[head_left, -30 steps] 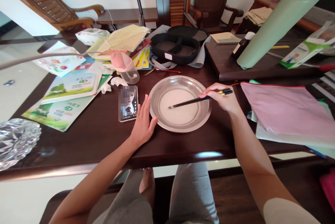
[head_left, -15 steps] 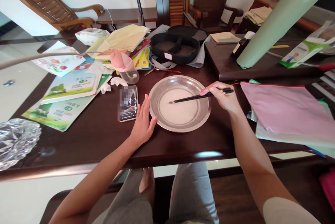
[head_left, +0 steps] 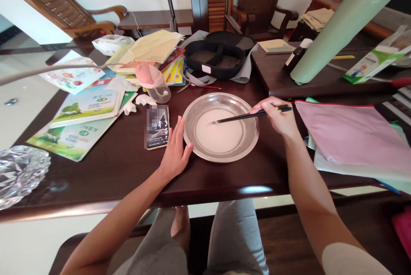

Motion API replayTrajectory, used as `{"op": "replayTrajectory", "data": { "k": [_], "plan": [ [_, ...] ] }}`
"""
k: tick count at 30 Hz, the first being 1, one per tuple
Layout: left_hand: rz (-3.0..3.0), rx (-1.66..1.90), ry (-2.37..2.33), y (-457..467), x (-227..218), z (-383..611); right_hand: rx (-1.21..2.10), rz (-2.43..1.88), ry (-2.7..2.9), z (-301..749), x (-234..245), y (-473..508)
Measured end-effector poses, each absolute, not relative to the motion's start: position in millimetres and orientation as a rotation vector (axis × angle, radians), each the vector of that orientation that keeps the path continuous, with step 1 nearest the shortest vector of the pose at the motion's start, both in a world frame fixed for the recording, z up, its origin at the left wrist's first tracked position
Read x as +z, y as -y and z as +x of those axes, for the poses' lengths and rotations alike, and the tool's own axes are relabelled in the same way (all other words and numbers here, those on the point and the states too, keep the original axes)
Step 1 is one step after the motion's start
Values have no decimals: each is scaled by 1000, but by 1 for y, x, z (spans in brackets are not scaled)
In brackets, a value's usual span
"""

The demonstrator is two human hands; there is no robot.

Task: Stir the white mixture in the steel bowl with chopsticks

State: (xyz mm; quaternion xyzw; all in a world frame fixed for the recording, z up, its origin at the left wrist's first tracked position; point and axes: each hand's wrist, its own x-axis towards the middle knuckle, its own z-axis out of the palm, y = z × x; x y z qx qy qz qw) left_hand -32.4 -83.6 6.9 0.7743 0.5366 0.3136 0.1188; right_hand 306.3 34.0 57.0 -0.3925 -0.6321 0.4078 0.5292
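Observation:
A round metal pan [head_left: 192, 138] holding a thin white liquid [head_left: 221, 136] sits on the dark wooden table [head_left: 128, 168]. My right hand [head_left: 279, 116] is closed on a pair of black chopsticks [head_left: 247, 116], whose tips reach over the white liquid near the pan's middle. My left hand [head_left: 175, 150] rests with fingers stretched against the pan's left rim, holding nothing. A phone [head_left: 157, 126] with a lit screen lies just left of that hand.
Books and papers [head_left: 83, 112] and a pink-lidded cup [head_left: 152, 82] crowd the left back. A black case [head_left: 218, 56] lies behind the pan. A pink folder [head_left: 349, 138] is at right, a green cylinder [head_left: 340, 26] on a raised board, a crystal dish [head_left: 19, 172] at left.
My right hand has drawn slightly right and up, and the chopstick tips have moved up and right across the liquid. The left hand has stayed at the rim.

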Motion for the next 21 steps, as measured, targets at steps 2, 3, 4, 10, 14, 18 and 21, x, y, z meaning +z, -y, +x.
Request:
{"op": "replayTrajectory", "data": {
  "k": [2, 3, 4, 10, 14, 18, 21],
  "plan": [
    [2263, 914, -1569, 84, 7, -32, 900, -959, 1399, 310, 60, -36],
    [2261, 913, -1568, 84, 8, -32, 892, -953, 1354, 311, 61, -37],
    [2259, 912, -1568, 84, 8, -32, 905, -939, 1326, 312, 62, -37],
    [2248, 904, -1566, 85, 9, -32, 1134, -872, 1507, 303, 58, -32],
    [2249, 906, -1565, 84, 8, -32, 953, -920, 1484, 307, 57, -35],
    [2246, 917, -1571, 85, 9, -31, 919, -949, 1362, 313, 61, -37],
    [2241, 921, -1561, 85, 10, -31, 1044, -914, 1441, 309, 60, -33]
  ]
}}
